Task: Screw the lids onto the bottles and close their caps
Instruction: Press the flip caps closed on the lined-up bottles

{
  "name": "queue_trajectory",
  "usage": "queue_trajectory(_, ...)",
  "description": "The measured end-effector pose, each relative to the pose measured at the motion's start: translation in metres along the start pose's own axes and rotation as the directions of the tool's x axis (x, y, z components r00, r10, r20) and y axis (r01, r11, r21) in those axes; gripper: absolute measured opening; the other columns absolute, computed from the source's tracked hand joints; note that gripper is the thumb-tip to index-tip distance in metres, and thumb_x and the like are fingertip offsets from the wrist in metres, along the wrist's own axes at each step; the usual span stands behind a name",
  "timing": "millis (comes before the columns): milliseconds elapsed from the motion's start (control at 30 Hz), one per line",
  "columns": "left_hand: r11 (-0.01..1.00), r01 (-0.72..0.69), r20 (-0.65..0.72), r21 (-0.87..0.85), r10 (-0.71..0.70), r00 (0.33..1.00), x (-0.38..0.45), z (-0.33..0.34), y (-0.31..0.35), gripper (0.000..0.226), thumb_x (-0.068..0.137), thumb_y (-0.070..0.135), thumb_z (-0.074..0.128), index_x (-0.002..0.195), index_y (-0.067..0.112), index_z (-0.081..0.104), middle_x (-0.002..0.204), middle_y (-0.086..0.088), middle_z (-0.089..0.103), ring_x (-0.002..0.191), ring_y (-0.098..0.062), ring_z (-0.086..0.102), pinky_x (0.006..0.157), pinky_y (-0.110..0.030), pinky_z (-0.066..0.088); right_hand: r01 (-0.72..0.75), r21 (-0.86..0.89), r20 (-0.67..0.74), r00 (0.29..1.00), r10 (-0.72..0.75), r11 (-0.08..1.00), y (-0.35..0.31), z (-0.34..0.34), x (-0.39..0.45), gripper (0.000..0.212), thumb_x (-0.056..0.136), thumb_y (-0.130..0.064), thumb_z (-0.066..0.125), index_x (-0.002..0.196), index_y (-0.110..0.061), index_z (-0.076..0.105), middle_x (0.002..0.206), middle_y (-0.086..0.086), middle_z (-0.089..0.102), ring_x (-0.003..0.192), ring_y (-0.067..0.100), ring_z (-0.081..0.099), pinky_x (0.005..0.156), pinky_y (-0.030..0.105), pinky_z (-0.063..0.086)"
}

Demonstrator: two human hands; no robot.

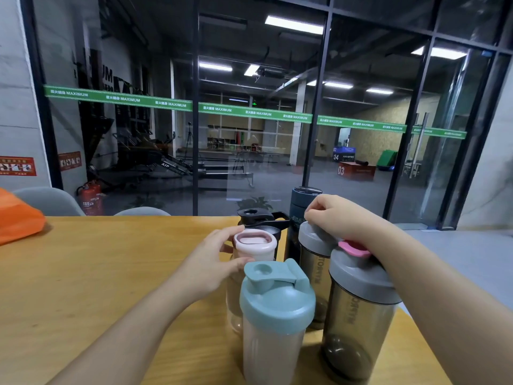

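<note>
**Last lids and caps on the cluster of bottles**

Six bottles stand grouped toward the right edge of the tabletop (pixel 111 273). The left hand (pixel 213 262) curls thumb and fingers round the pink lid (pixel 254 241) of the clear bottle, apparently tightening it. The right hand (pixel 337 215) rests curled on the rear grey lid (pixel 313 237), fingertips pinching at its far rim; whether at a cap I cannot tell. The teal lid (pixel 277 295) looks seated with its cap shut. Next, probably twist the pink lid home.
</note>
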State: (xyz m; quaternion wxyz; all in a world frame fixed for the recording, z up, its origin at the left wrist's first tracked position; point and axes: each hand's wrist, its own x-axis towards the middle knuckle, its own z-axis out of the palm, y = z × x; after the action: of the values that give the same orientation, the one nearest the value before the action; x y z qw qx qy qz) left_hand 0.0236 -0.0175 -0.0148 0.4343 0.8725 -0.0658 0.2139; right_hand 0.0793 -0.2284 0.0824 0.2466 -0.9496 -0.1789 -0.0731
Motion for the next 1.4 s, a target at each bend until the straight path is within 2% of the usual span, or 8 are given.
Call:
queue_trajectory(233, 0.999, -0.012, 0.02, -0.048, 0.013, 1.0, 0.005, 0.008, 0.003, 0.061, 0.082, 0.025, 0.071, 0.136, 0.028, 0.044, 0.127, 0.013, 0.05, 0.103, 0.011, 0.05, 0.077, -0.003, 0.042, 0.012, -0.003, 0.007, 1.0, -0.012, 1.0, 0.001, -0.001, -0.002, 0.022, 0.09, -0.022, 0.048, 0.097, -0.013, 0.066, 0.095, 0.007, 0.071, 0.092, 0.023, 0.065, 0.079, 0.034, 0.051)
queue_trajectory(433, 0.996, 0.003, 0.042, -0.087, 0.001, 0.999, 0.004, 0.016, 0.008, 0.059, 0.082, 0.026, 0.071, 0.135, 0.031, 0.045, 0.118, 0.017, 0.051, 0.105, 0.008, 0.049, 0.094, -0.023, 0.045, 0.047, 0.005, 0.022, 0.999, -0.047, 0.999, 0.002, -0.001, -0.001, 0.015, 0.092, -0.024, 0.049, 0.093, -0.018, 0.064, 0.089, 0.002, 0.069, 0.078, 0.016, 0.06, 0.071, 0.03, 0.046)
queue_trajectory(633, 0.996, 0.006, 0.034, -0.091, -0.003, 0.999, 0.008, 0.025, 0.013, 0.063, 0.08, 0.029, 0.073, 0.135, 0.032, 0.044, 0.108, 0.03, 0.044, 0.098, 0.014, 0.045, 0.089, -0.021, 0.042, 0.065, 0.015, 0.03, 0.997, -0.065, 0.998, 0.004, -0.001, 0.002, 0.012, 0.093, -0.025, 0.05, 0.085, -0.024, 0.059, 0.085, -0.001, 0.066, 0.074, 0.013, 0.057, 0.065, 0.026, 0.043)
queue_trajectory(767, 0.991, 0.013, 0.031, -0.131, -0.009, 0.999, 0.004, 0.021, 0.011, 0.058, 0.084, 0.032, 0.068, 0.137, 0.031, 0.044, 0.119, 0.019, 0.05, 0.107, 0.005, 0.051, 0.083, -0.015, 0.041, 0.067, 0.025, 0.026, 0.997, -0.067, 0.997, 0.005, -0.001, 0.002, 0.012, 0.092, -0.024, 0.051, 0.085, -0.023, 0.06, 0.088, 0.001, 0.068, 0.075, 0.014, 0.057, 0.067, 0.027, 0.044)
queue_trajectory(1033, 0.959, -0.101, -0.108, -0.263, 0.075, 0.991, -0.03, 0.005, 0.027, 0.024, 0.089, 0.037, 0.046, 0.102, 0.034, 0.066, 0.105, 0.012, 0.066, 0.097, 0.012, 0.056, 0.077, -0.002, 0.04, 0.044, 0.065, 0.007, 0.999, -0.045, 0.997, 0.007, -0.001, 0.004, 0.019, 0.091, -0.025, 0.052, 0.09, -0.014, 0.067, 0.091, 0.008, 0.071, 0.076, 0.019, 0.06, 0.07, 0.029, 0.048)
queue_trajectory(1200, 0.932, -0.061, 0.007, -0.358, 0.068, 0.998, -0.046, 0.008, 0.027, 0.031, 0.081, 0.059, 0.059, 0.1, 0.038, 0.071, 0.107, 0.014, 0.069, 0.104, -0.002, 0.061, 0.087, -0.019, 0.048, 0.062, 0.233, -0.192, 0.981, -0.016, 0.971, 0.011, -0.003, 0.006, 0.015, 0.092, -0.03, 0.052, 0.091, -0.019, 0.062, 0.079, -0.005, 0.065, 0.068, 0.01, 0.057, 0.057, 0.023, 0.044)
queue_trajectory(1300, 0.918, 0.007, 0.112, -0.397, 0.041, 0.993, -0.054, 0.011, 0.026, 0.053, 0.055, 0.074, 0.07, 0.102, 0.048, 0.065, 0.109, 0.009, 0.07, 0.101, -0.009, 0.065, 0.088, -0.033, 0.053, 0.217, 0.315, -0.477, 0.878, -0.044, 0.924, 0.011, -0.008, 0.002, 0.017, 0.09, -0.024, 0.051, 0.084, -0.016, 0.065, 0.077, -0.004, 0.065, 0.063, 0.007, 0.053, 0.055, 0.023, 0.038)
queue_trajectory(1400, 0.933, 0.02, 0.122, -0.359, 0.026, 0.992, -0.062, 0.015, 0.028, 0.055, 0.055, 0.061, 0.075, 0.107, 0.054, 0.059, 0.113, 0.014, 0.067, 0.106, -0.003, 0.062, 0.089, -0.029, 0.053, 0.313, 0.263, -0.606, 0.79, -0.097, 0.913, 0.012, -0.013, -0.002, 0.019, 0.088, -0.021, 0.051, 0.08, -0.013, 0.067, 0.076, -0.001, 0.069, 0.068, 0.012, 0.057, 0.062, 0.025, 0.044)
